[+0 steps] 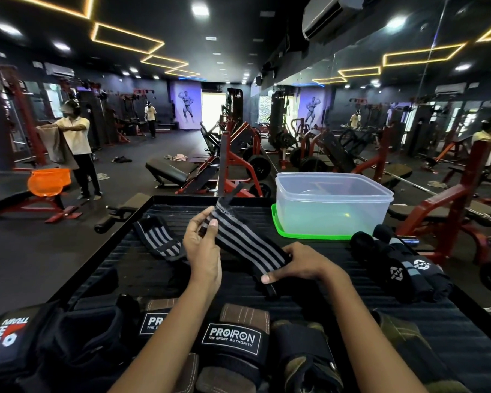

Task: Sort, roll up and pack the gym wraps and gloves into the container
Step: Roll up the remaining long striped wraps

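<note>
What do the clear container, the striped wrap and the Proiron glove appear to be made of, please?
Clear container: translucent plastic, smooth and slightly frosted, since the background shows through its walls.
Striped wrap: woven fabric, probably elastic, matte black with grey stripes, bending softly between the left hand and the right hand.
Proiron glove: dark fabric strap, brown stitched palm, perhaps leather.

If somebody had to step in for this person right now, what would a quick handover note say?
Left hand pinches the far end of a striped wrap; right hand grips its near end. The wrap is held stretched above the black mat, not yet rolled.
A second striped wrap lies flat on the mat to the left. Dark rolled wraps lie on the right. Gloves lie along the near edge.
The clear container stands on its green lid, seemingly empty.
Left: roll both striped wraps, pack everything.
</note>
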Demonstrator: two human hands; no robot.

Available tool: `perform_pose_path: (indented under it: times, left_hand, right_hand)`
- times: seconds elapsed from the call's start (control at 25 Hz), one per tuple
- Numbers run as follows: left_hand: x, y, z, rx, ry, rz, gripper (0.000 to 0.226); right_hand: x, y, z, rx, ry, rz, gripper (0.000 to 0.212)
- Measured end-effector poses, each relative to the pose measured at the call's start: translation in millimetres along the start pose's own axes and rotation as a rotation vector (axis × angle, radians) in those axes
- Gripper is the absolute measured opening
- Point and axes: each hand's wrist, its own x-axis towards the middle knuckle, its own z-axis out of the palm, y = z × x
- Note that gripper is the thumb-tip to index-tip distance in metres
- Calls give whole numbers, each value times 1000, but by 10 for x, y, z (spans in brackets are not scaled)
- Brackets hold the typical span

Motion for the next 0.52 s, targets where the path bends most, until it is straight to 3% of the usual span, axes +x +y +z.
perform_pose_path:
  times: [0.08, 0.24, 0.36, 0.44, 0.52]
  left_hand:
    - [4, -1, 6, 26, -12, -13, 27]
    - [-10, -35, 9, 228, -23, 57, 28]
    - [-42, -24, 4, 448, 19, 194, 24]
    - [-21, -62, -21, 497, 21, 191, 27]
    - [17, -118, -39, 414, 41, 99, 34]
  right_hand:
    - [3, -36, 6, -31, 43, -31, 44]
    - [-10, -220, 111, -198, 554, -143, 22]
    - [-93, -423, 229, -407, 803, -185, 28]
    - [-74, -440, 288, -438, 793, -207, 30]
    - [-25, -401, 296, -332, 579, -246, 29]
